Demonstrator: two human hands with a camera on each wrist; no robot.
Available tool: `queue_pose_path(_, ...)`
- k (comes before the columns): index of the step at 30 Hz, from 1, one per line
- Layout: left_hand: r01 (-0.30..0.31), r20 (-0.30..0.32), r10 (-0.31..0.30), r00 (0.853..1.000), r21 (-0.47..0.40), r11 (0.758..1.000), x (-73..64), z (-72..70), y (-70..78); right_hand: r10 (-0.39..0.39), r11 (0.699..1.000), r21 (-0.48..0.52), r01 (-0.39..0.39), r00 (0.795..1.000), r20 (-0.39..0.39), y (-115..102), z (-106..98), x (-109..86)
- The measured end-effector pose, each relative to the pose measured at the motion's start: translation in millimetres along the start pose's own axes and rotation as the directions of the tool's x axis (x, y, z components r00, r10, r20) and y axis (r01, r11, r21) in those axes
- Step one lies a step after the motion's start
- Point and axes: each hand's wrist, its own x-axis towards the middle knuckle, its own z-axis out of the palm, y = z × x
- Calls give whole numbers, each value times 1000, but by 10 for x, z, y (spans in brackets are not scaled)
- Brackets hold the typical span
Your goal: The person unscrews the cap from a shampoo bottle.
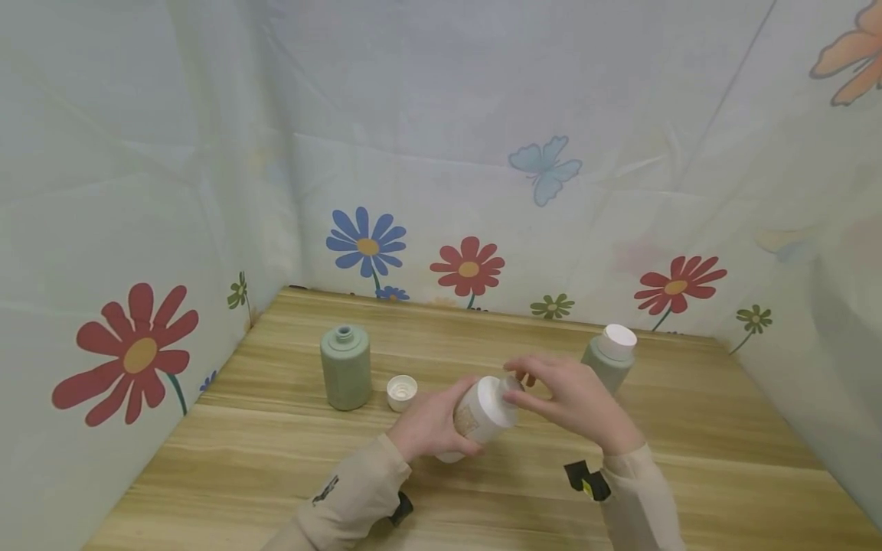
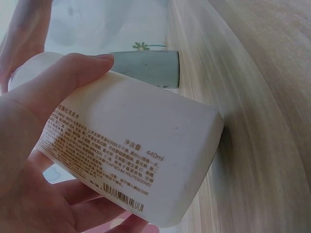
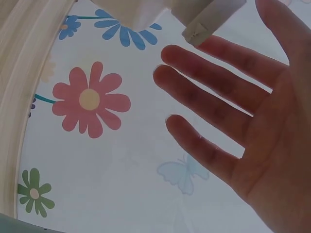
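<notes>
My left hand point(image 1: 434, 421) grips a white shampoo bottle point(image 1: 485, 409) round its body, tilted with its neck up to the right. In the left wrist view, brown print and a barcode cover the side of the shampoo bottle point(image 2: 160, 126). At its neck, my right hand point(image 1: 568, 394) pinches the pale cap point(image 1: 510, 389) between thumb and index finger. The other fingers of the right hand point(image 3: 233, 107) stand extended, away from the cap point(image 3: 209, 22). A loose white cap point(image 1: 402, 392) lies on the table left of the bottle, hollow side up.
A green bottle point(image 1: 347, 371) without a cap stands at the left, beside the loose cap. Behind my right hand is another green bottle point(image 1: 606, 370) topped with a white cap point(image 1: 619, 341). A flower-printed curtain point(image 1: 441, 176) encloses the wooden table point(image 1: 241, 459) at its back and sides.
</notes>
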Motion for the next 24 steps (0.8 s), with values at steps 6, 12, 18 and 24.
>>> queue_pose_path(6,-16,-3,16,1000,21,1000,17,11,-3,-24,999,22,23,999,27,-9,4,-7)
queue_pose_path(12,-24,-2,24,1000,24,999,32,7,-9,-82,995,63,79,995,48,-16,-55,-32)
queue_pose_path(18,-25,-9,25,1000,5,1000,28,0,-1,-144,986,81,144,990,-7,9,-117,-60)
queue_pose_path(24,5,-13,-6,1000,-62,998,21,8,-30,-149,965,212,156,988,-47,140,-137,-87)
